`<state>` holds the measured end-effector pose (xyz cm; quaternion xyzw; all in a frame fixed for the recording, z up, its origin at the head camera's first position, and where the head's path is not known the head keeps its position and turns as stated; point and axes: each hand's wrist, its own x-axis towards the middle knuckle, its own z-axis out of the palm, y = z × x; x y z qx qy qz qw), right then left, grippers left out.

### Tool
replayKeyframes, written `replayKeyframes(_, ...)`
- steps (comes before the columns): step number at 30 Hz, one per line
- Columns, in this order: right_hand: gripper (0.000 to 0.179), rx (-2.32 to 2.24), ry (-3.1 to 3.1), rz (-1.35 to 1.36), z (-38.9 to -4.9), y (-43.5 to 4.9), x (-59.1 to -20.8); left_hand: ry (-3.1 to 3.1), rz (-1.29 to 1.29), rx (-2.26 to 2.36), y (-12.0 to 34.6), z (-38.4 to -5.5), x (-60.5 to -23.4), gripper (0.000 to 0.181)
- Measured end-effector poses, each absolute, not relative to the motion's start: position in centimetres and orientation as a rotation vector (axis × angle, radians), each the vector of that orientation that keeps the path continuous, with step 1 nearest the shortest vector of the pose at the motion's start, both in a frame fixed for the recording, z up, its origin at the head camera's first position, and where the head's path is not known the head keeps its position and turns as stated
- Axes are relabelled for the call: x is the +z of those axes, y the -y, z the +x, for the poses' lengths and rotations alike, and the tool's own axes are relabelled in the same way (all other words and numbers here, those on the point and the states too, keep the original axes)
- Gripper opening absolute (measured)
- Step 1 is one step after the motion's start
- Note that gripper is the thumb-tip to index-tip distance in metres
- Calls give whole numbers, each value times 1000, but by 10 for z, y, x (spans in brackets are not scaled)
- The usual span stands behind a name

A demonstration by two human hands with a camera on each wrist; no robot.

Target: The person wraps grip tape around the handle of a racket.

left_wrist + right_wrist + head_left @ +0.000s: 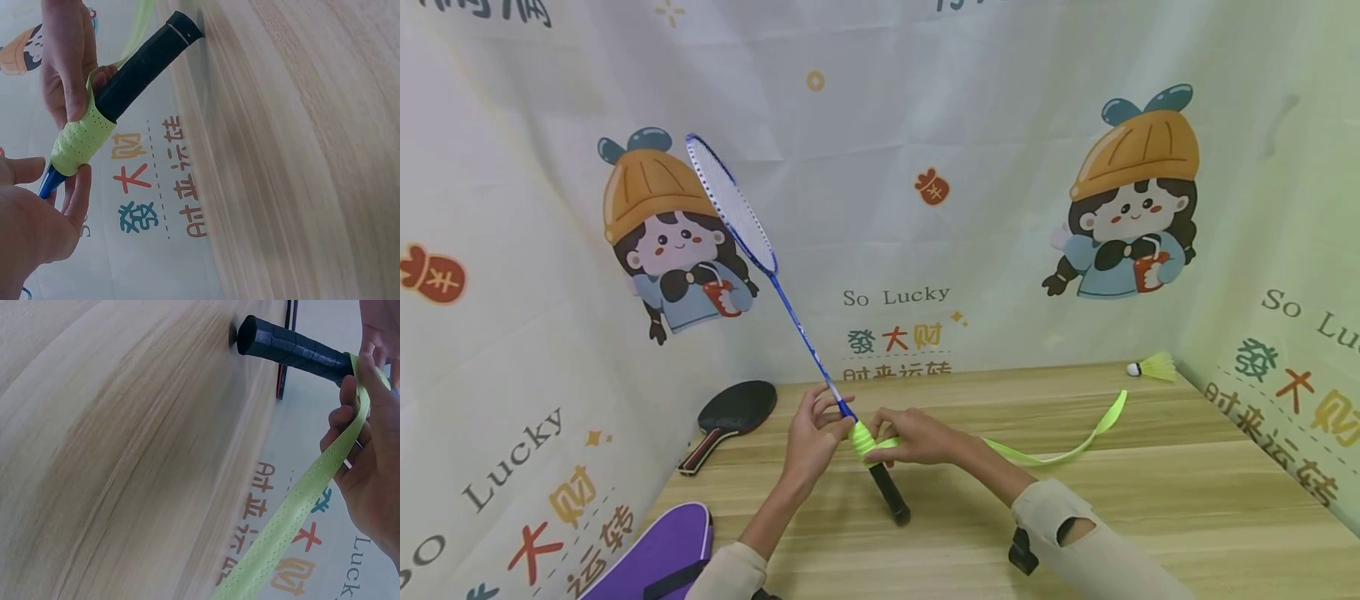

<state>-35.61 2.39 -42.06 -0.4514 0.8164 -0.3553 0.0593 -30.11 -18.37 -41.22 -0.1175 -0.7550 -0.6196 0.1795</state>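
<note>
A blue badminton racket (799, 327) slants up and left in the head view, its black handle end (889, 493) pointing down near the table. Yellow-green perforated overgrip tape (82, 142) is wound around the upper handle; the lower part shows black. My left hand (811, 443) holds the racket by the blue cone just above the wrapping, between thumb and fingers. The right hand (919, 437) pinches the tape against the handle where the winding stops. From there the loose tape (300, 506) trails off to the right, its tip curling upward.
On the wooden table (1150, 500), a black table tennis paddle (739, 407) lies at the left. A purple case (658, 550) sits at the front left, and a yellow shuttlecock (1153, 367) at the back right corner. Printed cloth walls (880, 167) enclose the table.
</note>
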Motion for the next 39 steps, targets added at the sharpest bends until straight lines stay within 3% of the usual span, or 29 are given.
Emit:
replayKeyframes(10,34,-1033,-2544,-1392,-354,-20,-420,2103,-322,-1634,177,-299,-412,63)
replayKeyframes(21,16,-1063,-2394,-1458,-361,-44,-414,2078,-312,-1610,178,-301,-411,71)
replayKeyframes(39,27,-1007,-2372,-1476,-364,-37,-417,2069,-409,-1877,180,-302,-409,69)
